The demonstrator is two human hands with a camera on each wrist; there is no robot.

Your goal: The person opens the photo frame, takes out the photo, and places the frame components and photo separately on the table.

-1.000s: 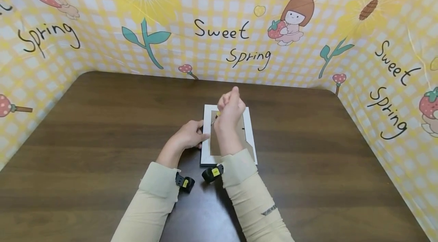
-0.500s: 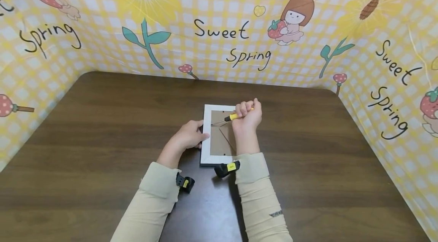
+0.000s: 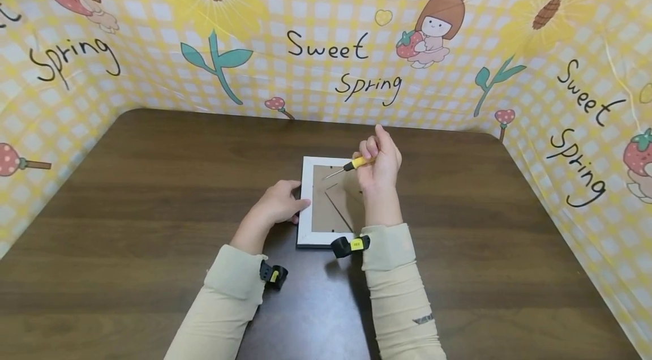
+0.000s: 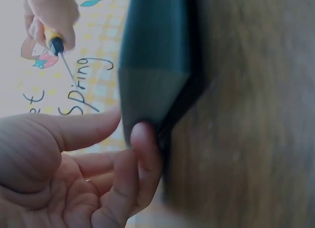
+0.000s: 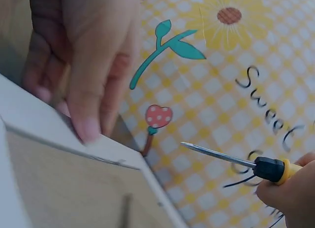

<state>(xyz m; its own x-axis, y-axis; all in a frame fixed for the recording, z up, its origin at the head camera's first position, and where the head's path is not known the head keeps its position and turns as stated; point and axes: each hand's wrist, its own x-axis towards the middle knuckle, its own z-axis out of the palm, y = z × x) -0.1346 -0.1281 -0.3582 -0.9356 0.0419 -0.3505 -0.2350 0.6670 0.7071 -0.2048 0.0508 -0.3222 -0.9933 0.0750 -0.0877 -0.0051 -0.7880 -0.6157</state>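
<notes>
A picture frame [image 3: 307, 179] with a white border lies face down on the table, its brown backing board [image 3: 323, 213] upward. Small dark tabs show along the inner edges, and a dark slanted line crosses the board. My left hand [image 3: 277, 201] holds the frame's left side, thumb on the top of the border and fingers against the outer edge. In my right hand [image 3: 381, 165] is a screwdriver [image 3: 356, 163] with a yellow and black handle, gripped in curled fingers. Its bare metal shaft [image 5: 216, 153] points left over the board. My right hand hides the frame's upper right corner.
The dark brown wooden table [image 3: 178, 179] extends on both sides of the frame. A yellow checked cloth [image 3: 326, 3] with printed flowers and lettering hangs behind it and along the sides. A black wrist camera [image 3: 348, 245] overlaps the frame's lower right corner in the head view.
My right hand has moved right with the screwdriver, uncovering more of the board. The tip has come away from the left inner edge. My left hand stays at the frame's side.
</notes>
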